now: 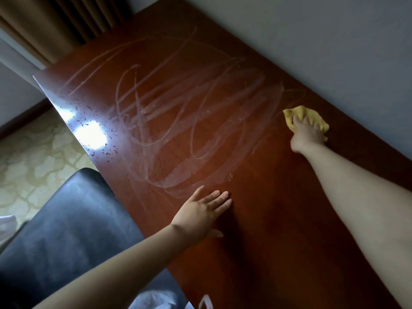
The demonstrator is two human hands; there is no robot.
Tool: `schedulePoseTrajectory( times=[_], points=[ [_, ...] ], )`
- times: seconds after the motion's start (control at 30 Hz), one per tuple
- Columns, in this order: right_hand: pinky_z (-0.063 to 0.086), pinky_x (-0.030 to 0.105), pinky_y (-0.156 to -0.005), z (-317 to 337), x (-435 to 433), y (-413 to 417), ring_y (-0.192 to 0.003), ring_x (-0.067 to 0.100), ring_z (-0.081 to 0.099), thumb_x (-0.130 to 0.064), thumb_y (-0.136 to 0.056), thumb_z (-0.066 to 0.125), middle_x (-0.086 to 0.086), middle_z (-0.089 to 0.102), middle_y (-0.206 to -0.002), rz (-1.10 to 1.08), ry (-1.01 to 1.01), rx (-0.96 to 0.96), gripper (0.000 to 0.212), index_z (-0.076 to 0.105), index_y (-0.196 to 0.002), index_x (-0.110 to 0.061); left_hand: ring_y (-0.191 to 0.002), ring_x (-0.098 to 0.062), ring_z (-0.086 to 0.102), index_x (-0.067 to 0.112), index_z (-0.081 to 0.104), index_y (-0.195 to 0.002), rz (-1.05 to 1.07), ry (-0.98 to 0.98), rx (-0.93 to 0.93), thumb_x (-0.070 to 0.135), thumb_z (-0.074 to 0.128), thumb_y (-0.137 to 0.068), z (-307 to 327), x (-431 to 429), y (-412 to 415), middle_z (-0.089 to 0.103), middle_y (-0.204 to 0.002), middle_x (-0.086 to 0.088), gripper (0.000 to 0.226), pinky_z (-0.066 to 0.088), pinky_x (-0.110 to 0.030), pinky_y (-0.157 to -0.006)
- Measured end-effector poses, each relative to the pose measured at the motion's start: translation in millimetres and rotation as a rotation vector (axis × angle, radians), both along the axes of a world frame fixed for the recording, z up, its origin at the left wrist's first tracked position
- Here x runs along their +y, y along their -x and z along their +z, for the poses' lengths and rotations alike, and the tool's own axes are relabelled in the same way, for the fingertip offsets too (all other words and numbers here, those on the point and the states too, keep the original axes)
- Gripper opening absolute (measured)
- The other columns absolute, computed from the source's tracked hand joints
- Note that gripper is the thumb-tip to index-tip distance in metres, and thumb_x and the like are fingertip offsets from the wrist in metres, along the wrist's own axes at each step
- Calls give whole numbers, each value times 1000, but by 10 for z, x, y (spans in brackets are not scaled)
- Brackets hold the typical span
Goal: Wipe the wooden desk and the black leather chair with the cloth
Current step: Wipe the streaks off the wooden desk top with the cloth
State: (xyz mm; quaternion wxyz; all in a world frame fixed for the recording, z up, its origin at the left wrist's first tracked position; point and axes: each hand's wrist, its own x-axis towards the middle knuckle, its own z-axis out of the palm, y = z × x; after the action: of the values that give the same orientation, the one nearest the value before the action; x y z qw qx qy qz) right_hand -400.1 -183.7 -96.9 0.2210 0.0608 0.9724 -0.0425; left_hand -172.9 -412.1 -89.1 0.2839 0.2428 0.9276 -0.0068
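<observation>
**Cloth hard up by the wall, wet loops beside it**

The yellow cloth lay bunched on the far side of the wooden worktop, just short of the grey wall. The right hand was pressed over it, fingers spread on top rather than pinching, as far as I could tell. The left hand rested nearer the person than the cloth, palm down with fingers straight on bare wood and holding nothing. The two hands were well apart.

The likeliest trouble, to my eye, was that wall. One stroke pushed further out from the cloth and fabric or knuckles would rub against it. Bunched like that, the cloth met only a small patch of wood, which I took to be why looping streaks covered the surface to its left. Beyond them, beads of water sat by the worktop's front edge. I judged the wipe too wet, so it might dry to marks. The braced left palm could also leave a print, or slide if weight came onto damp gloss.

There was plenty of room. Left of the cloth the worktop ran bare to its end by the brown curtain, and it was bare again from the cloth back toward the person. Across from the cloth, the black leather chair stood close against the front edge, its seat filmed with grey and not yet wiped, I thought.
</observation>
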Motion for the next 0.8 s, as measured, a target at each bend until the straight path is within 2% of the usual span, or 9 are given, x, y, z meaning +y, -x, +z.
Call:
schedulePoseTrajectory(
  times=[0.13,0.27,0.37,0.67,0.8],
  points=[
    [25,60,-108,-18,-190,28,-143,36,4,3,-89,45,3,1,-159,-59,-1,33,80,6,-150,-29,-147,-13,-7,26,-7,-152,36,-5,-17,59,36,-94,-19,16,-21,-11,-160,6,79,-17,-42,-113],
    [24,58,-108,-31,-474,-243,-144,31,2,-6,-96,31,-2,3,-158,65,57,66,64,11,-149,-34,-147,-12,-6,28,-6,-152,46,5,-13,58,34,-96,-9,15,-8,-10,-160,7,76,-17,-41,-113],
    [18,52,-113,-46,-726,-613,-145,27,2,-8,-98,27,-4,6,-159,157,108,108,59,15,-149,-36,-148,-12,-3,27,-2,-153,50,15,-16,57,32,-97,28,31,9,-6,-161,7,72,-13,-42,-115],
    [10,42,-115,-138,-753,-1667,-146,16,1,-11,-98,36,-12,11,-158,370,220,174,60,18,-147,-42,-148,-17,-5,21,-2,-153,76,44,-21,54,33,-98,99,114,-69,-8,-161,0,74,-6,-43,-118],
    [10,39,-115,-148,-550,-2054,-146,13,0,-6,-95,41,-16,11,-157,379,209,177,68,17,-146,-45,-148,-17,-5,23,6,-154,64,1,-32,55,35,-96,84,8,-100,-5,-161,1,72,-5,-44,-118]
  ],
)
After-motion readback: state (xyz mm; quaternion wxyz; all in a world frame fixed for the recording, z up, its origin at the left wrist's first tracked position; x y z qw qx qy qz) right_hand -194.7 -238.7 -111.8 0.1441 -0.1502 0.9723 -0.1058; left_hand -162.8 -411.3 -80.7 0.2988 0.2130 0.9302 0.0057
